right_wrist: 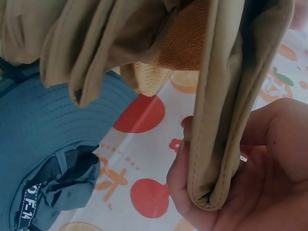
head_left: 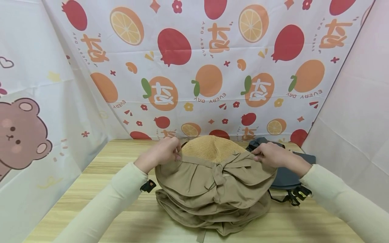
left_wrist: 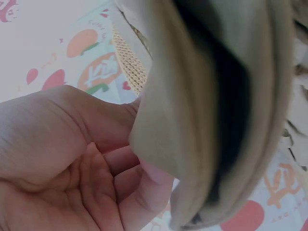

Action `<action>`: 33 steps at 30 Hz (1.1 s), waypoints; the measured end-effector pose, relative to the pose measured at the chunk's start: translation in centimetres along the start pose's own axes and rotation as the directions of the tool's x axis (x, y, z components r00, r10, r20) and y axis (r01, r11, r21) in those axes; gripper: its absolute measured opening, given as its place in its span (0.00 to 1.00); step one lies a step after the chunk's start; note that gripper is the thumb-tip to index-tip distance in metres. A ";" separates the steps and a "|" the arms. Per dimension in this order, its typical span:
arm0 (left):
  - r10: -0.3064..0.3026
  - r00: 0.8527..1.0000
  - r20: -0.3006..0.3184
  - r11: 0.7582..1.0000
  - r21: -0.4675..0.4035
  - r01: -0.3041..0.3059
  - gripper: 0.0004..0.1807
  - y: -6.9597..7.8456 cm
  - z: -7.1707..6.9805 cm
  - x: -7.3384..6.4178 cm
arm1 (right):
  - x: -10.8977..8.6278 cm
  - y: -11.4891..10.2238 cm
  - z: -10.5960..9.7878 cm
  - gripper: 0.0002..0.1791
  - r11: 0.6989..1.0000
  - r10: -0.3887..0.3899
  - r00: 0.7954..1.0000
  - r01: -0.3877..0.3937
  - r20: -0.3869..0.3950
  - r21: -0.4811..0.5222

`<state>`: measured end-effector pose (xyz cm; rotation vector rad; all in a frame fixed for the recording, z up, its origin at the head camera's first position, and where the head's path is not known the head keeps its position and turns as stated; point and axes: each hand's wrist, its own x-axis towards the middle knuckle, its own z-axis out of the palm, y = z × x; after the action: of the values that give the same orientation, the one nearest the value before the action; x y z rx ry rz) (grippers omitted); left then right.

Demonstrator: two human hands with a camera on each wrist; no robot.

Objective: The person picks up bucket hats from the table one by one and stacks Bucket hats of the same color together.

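Note:
A khaki sun hat (head_left: 188, 177) with a woven straw-coloured crown (head_left: 209, 148) and a cloth bow (head_left: 218, 172) tilts toward me at the middle of the table. My left hand (head_left: 162, 153) pinches its brim at the left side, thumb against fingers; the left wrist view shows the folded brim (left_wrist: 269, 96) close up. At the right side my right hand (head_left: 270, 156) grips the brim too, its fingers wrapped under the stitched edge (right_wrist: 211, 120) in the right wrist view. Below hang several more khaki brim layers (head_left: 194, 219), partly hidden by the upper brim.
Behind my right hand lies a dark blue hat (head_left: 284, 177) with stitched rings on its brim, beside a black strap with a buckle (head_left: 293, 197). A wooden table (head_left: 100, 172) carries everything. Fruit-printed cloth (head_left: 209, 81) hangs at the back, with pale cloth on both sides.

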<state>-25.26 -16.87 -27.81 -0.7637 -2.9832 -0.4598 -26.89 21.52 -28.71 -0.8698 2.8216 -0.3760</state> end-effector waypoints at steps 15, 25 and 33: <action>-0.069 0.992 0.107 0.997 0.043 0.065 0.07 -0.8 2.3 0.8 | 0.9 0.2 2.2 0.15 0.991 0.130 0.991 -0.128 0.042 -0.044; -0.049 0.990 0.134 0.998 0.038 0.044 0.06 -1.1 3.4 1.0 | 1.7 -0.5 2.8 0.19 0.983 0.154 0.982 -0.142 0.106 -0.115; 0.049 0.988 0.145 0.999 0.008 -0.051 0.30 2.1 1.7 0.6 | 1.7 -4.7 1.0 0.25 0.977 0.009 1.000 -0.012 -0.014 -0.213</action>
<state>-24.70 -14.40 -28.80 -0.9071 -3.0874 -0.4006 -25.51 16.58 -28.49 -0.8936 2.9163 -0.0772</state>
